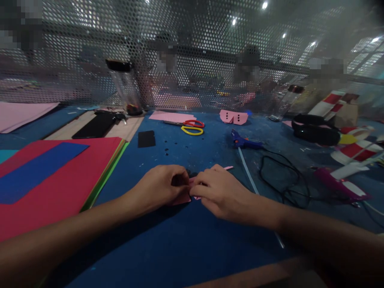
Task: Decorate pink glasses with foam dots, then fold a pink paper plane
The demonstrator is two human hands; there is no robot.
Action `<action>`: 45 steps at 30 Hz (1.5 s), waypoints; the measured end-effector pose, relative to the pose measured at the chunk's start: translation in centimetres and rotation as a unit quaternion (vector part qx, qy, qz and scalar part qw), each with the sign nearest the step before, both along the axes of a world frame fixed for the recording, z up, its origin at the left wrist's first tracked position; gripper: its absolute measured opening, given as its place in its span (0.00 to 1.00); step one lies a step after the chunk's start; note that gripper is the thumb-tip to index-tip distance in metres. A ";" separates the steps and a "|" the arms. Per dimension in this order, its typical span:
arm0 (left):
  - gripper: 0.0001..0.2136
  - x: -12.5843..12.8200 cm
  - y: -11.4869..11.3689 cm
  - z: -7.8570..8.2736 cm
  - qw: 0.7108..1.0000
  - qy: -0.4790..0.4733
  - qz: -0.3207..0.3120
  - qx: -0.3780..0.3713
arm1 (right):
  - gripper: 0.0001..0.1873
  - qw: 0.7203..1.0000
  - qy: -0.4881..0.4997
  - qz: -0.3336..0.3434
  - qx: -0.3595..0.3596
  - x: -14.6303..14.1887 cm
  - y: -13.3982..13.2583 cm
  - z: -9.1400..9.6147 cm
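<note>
Both hands meet over a pink paper piece low on the blue table. My left hand curls around its left part, fingers closed on it. My right hand pinches the same paper from the right, and a thin pink tip sticks out beyond its knuckles. Much of the paper is hidden under the fingers. Farther back, small black dots and a black paper square lie on the table. A folded pink piece with black squares stands near the mesh screen.
Red-and-yellow scissors lie behind my hands. A blue glue gun with a looping black cord is at right, near a magenta tool. Stacked coloured sheets lie left, below a phone. A perforated screen borders the table.
</note>
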State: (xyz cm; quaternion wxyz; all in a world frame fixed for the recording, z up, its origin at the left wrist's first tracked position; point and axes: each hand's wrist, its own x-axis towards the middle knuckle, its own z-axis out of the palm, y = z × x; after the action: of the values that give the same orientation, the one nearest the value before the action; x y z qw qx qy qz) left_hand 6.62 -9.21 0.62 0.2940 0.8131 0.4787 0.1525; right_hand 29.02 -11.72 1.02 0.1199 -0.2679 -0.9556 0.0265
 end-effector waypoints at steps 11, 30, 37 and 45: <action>0.07 0.2 0.0 0.1 1.000 0.009 0.010 0.001 | 0.10 1.000 -0.011 0.019 0.023 0.6 -0.2 0.1; 0.07 0.1 0.0 -0.1 1.000 -0.003 0.009 -0.009 | 0.11 0.999 -0.014 0.020 0.031 0.5 -0.3 0.4; 0.06 0.2 -0.1 0.4 1.000 0.002 0.014 -0.012 | 0.12 0.999 -0.009 0.030 0.039 0.7 -0.2 0.3; 0.05 0.1 -0.1 0.2 1.000 -0.002 0.006 -0.004 | 0.12 0.999 -0.011 0.034 0.039 1.0 -0.4 0.6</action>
State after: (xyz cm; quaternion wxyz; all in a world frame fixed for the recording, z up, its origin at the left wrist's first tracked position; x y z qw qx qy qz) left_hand 6.69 -9.29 0.81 0.2971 0.8086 0.4838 0.1544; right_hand 30.07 -12.14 1.64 0.1185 -0.2304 -0.9658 -0.0096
